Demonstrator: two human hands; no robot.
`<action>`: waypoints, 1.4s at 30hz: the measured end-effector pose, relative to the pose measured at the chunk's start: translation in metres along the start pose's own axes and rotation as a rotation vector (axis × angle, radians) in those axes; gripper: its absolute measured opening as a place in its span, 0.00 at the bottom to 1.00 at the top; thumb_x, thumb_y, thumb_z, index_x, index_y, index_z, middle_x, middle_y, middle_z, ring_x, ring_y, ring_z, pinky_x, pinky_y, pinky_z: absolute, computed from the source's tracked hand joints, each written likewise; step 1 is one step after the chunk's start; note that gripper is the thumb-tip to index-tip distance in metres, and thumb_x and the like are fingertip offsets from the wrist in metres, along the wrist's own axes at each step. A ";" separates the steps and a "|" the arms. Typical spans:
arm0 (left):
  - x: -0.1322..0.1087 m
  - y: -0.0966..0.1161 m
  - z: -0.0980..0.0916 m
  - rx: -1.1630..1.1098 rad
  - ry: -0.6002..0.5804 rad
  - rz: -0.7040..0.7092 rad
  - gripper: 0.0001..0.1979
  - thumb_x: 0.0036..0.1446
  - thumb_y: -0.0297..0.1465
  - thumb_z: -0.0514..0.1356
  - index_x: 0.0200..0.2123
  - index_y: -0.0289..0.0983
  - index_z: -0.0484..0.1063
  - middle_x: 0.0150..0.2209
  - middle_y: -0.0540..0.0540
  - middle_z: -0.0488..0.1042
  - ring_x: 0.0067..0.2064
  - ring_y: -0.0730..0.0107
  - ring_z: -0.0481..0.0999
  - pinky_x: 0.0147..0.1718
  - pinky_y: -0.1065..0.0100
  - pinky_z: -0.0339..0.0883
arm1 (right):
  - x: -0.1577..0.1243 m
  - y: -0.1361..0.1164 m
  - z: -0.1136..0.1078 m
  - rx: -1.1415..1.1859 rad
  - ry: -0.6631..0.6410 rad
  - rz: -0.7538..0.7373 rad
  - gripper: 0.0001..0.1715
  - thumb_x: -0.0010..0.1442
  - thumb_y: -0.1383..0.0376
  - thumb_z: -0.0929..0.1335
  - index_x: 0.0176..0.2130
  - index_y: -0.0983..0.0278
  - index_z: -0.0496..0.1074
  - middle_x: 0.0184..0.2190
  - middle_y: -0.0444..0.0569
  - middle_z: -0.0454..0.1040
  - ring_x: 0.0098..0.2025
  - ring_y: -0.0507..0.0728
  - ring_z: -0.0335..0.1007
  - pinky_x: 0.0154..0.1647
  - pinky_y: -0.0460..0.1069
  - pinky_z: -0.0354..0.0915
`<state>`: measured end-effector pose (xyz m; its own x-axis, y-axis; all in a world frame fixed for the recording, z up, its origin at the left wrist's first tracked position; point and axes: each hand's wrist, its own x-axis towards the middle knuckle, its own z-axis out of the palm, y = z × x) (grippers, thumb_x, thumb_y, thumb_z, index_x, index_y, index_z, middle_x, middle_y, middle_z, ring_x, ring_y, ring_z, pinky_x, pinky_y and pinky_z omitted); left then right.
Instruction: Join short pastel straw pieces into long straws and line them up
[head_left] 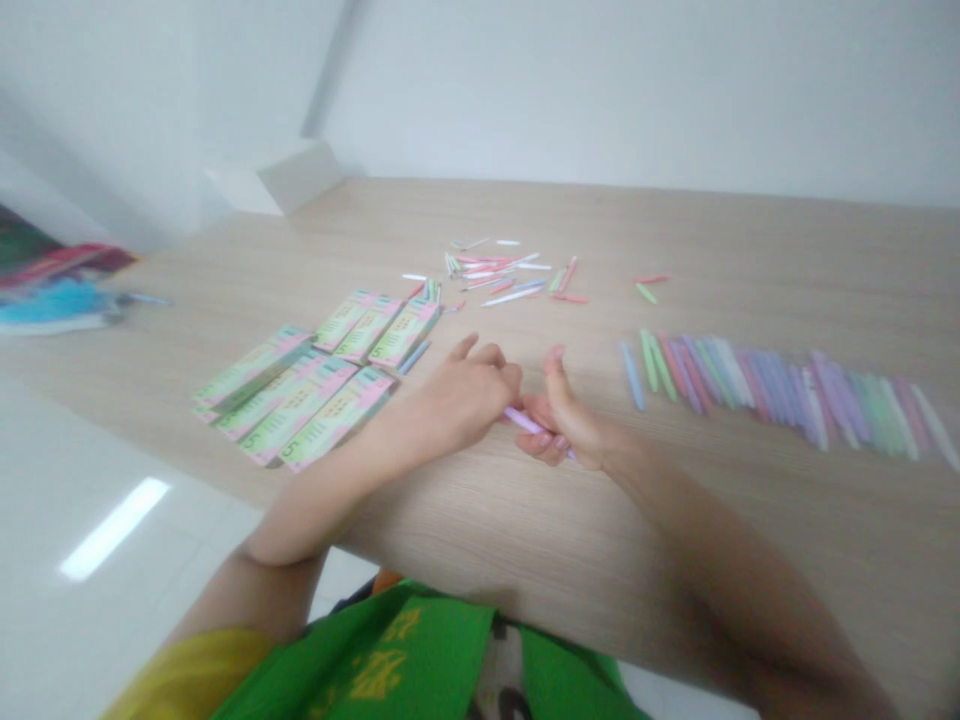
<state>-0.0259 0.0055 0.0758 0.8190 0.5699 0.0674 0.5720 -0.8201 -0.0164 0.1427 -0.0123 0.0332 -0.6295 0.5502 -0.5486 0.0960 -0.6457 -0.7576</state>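
A slim light-purple stick (pixel 528 422), pen-like in shape, lies between my two hands above the front of the table. My left hand (pixel 469 395) is closed with curled fingers at its upper left end. My right hand (pixel 566 415) wraps its fingers round the lower right part, thumb raised and off it. The tip inside my left hand is hidden. To the right stretches a row of pastel pen-like sticks (pixel 772 390), blurred. Beyond my hands, a scattered heap of thin red, white, green and blue pieces (pixel 495 268) lies on the table.
Several flat green-and-pink packs (pixel 300 405) lie in two rows left of my left hand, a blue stick (pixel 414 357) beside them. A white box (pixel 300 178) stands at the back left of the wooden table (pixel 750 255). Blue and red items (pixel 60 300) sit at the far left.
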 end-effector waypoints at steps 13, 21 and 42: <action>-0.024 -0.008 -0.029 -0.240 -0.024 -0.120 0.18 0.65 0.38 0.49 0.36 0.34 0.74 0.37 0.41 0.75 0.43 0.63 0.73 0.44 0.64 0.65 | -0.011 -0.003 0.010 -0.050 -0.032 -0.048 0.52 0.42 0.31 0.32 0.32 0.62 0.57 0.14 0.34 0.46 0.13 0.44 0.29 0.11 0.41 0.31; -0.022 0.007 -0.009 -0.185 -0.207 -0.129 0.17 0.61 0.28 0.49 0.28 0.32 0.76 0.24 0.42 0.72 0.35 0.63 0.71 0.37 0.65 0.65 | -0.002 0.008 0.014 -0.113 0.017 -0.002 0.51 0.43 0.31 0.33 0.33 0.61 0.56 0.13 0.34 0.46 0.13 0.44 0.31 0.12 0.41 0.32; -0.017 0.034 -0.008 -0.116 0.047 -0.110 0.11 0.56 0.23 0.56 0.27 0.38 0.77 0.27 0.42 0.72 0.49 0.51 0.64 0.52 0.37 0.44 | -0.005 0.007 0.010 -0.158 -0.125 0.050 0.47 0.45 0.32 0.32 0.27 0.61 0.54 0.14 0.35 0.44 0.14 0.44 0.31 0.11 0.39 0.34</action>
<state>-0.0205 -0.0321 0.0821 0.7473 0.6555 0.1090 0.6465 -0.7551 0.1087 0.1389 -0.0242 0.0342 -0.7108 0.4434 -0.5460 0.2426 -0.5741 -0.7820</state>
